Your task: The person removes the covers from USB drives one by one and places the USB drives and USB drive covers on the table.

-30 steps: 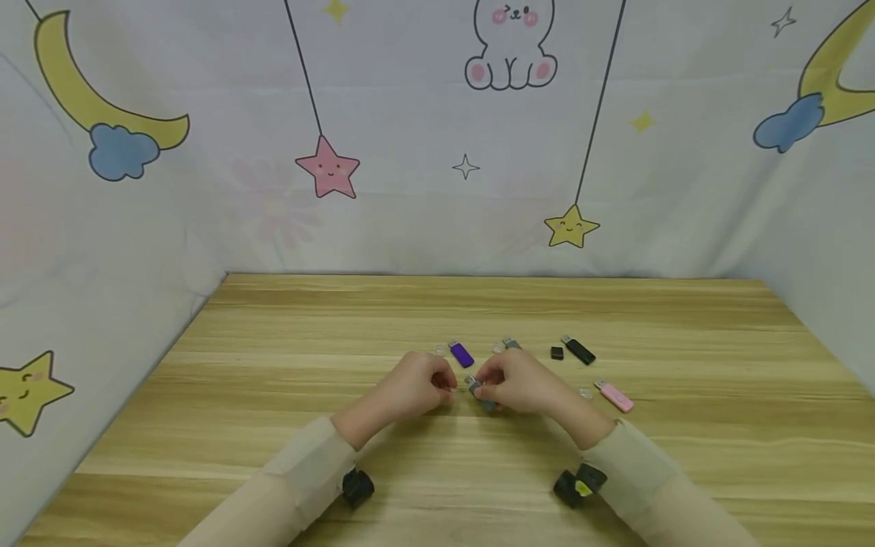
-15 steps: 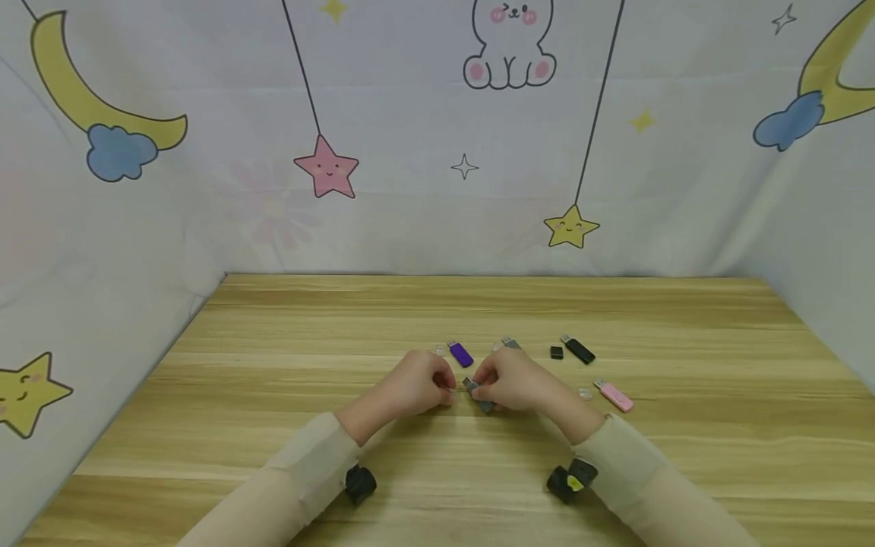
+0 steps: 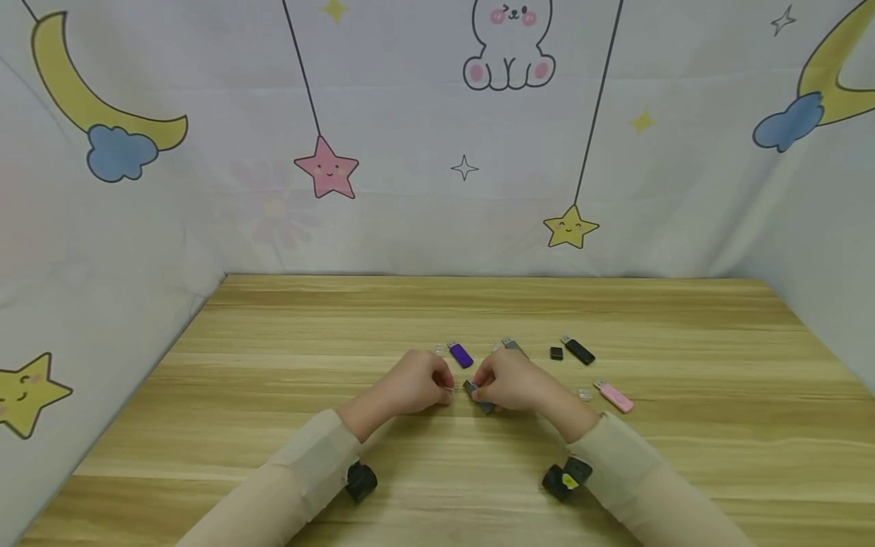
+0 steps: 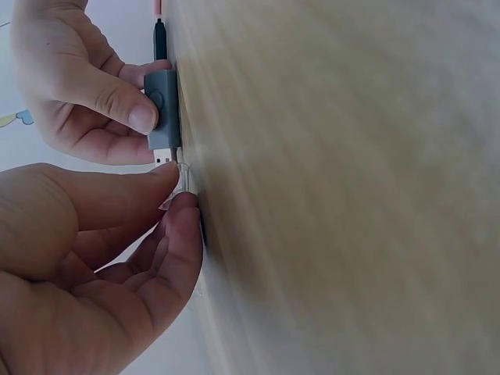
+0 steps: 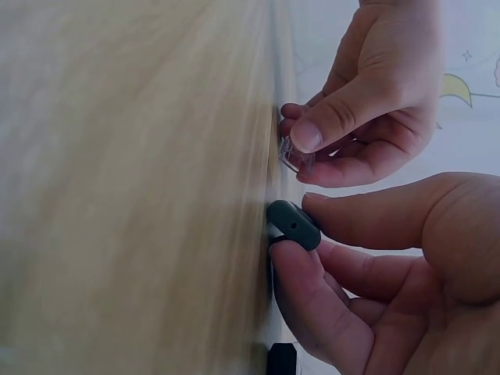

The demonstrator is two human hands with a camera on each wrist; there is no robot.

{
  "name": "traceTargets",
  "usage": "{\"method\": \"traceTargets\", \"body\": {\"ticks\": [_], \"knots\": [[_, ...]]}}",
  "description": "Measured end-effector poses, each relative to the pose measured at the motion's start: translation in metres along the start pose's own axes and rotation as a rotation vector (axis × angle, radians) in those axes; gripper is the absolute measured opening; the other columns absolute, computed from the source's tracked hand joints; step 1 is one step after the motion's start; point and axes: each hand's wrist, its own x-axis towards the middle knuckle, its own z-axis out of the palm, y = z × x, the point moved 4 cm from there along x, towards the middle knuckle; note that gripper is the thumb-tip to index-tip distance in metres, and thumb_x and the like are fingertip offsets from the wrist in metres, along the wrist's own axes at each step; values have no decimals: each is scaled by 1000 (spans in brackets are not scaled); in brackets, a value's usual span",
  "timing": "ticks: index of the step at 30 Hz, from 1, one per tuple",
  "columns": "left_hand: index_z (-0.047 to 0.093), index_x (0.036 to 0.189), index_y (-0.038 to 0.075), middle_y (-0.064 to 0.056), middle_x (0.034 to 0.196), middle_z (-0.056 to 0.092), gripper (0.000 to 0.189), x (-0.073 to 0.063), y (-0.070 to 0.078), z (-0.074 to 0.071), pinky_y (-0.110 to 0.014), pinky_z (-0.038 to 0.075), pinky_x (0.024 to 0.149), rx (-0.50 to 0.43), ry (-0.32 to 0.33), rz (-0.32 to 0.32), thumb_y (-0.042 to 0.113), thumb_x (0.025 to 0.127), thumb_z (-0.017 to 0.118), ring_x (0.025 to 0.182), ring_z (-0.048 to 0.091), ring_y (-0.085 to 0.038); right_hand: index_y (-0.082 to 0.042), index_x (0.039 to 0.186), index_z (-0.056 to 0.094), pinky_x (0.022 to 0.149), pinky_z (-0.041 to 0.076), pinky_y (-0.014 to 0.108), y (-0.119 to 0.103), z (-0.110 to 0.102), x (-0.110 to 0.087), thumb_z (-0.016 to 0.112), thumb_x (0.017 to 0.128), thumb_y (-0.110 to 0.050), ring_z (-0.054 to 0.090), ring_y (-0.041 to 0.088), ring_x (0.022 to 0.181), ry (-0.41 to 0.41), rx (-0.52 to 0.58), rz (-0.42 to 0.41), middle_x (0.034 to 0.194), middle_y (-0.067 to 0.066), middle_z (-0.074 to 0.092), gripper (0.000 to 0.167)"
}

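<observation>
My left hand [image 3: 417,382] pinches a small clear plastic cap [image 5: 295,154] between thumb and fingertips, low over the table. Facing it, my right hand [image 3: 516,382] holds a grey USB flash drive [image 4: 162,101] by its sides. The drive's bare metal plug [image 4: 164,155] points toward the cap. In the left wrist view cap and plug lie very close together; whether they touch I cannot tell. Just behind the hands is a purple USB flash drive [image 3: 461,355] with a clear cap [image 3: 440,350] beside it. Another grey flash drive [image 3: 511,345] is partly hidden behind my right hand.
Right of the hands lie a black flash drive [image 3: 579,350], its black cap [image 3: 557,353], a pink flash drive [image 3: 615,396] and a clear cap [image 3: 585,394]. All rest on the wooden table [image 3: 307,319]. A printed cloth [image 3: 410,228] stands behind the table's back edge.
The grey drive in my right hand has turned a little and shifted slightly left. My right wrist has moved slightly inward. My left hand keeps its pinch on the clear cap, almost still.
</observation>
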Motion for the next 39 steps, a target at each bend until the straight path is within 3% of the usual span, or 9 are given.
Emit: {"method": "traceTargets", "body": {"ticks": [20,31,39], "knots": [[73,80,3,-2,77,68,4,-1,1,-1,-24,49,66,-5,-4,-22,3,79,77,72,57,-10,-1,88,72,52,47,23,-4,2,0,72,85,-7,58,12,55,24,-58,33,70,1,64,6],[73,82,4,-1,78,68,4,-1,0,0,-27,49,68,-16,-16,-33,5,80,76,73,57,-11,-2,85,73,51,44,22,-2,2,-2,72,84,-8,54,10,54,47,-87,10,66,-1,62,5],[70,79,6,1,75,65,6,0,0,-2,-25,47,66,-15,-8,-22,6,79,77,71,54,-11,-2,88,73,59,46,24,-4,0,-1,73,84,-9,55,12,64,61,-119,-15,72,-1,64,8]]}}
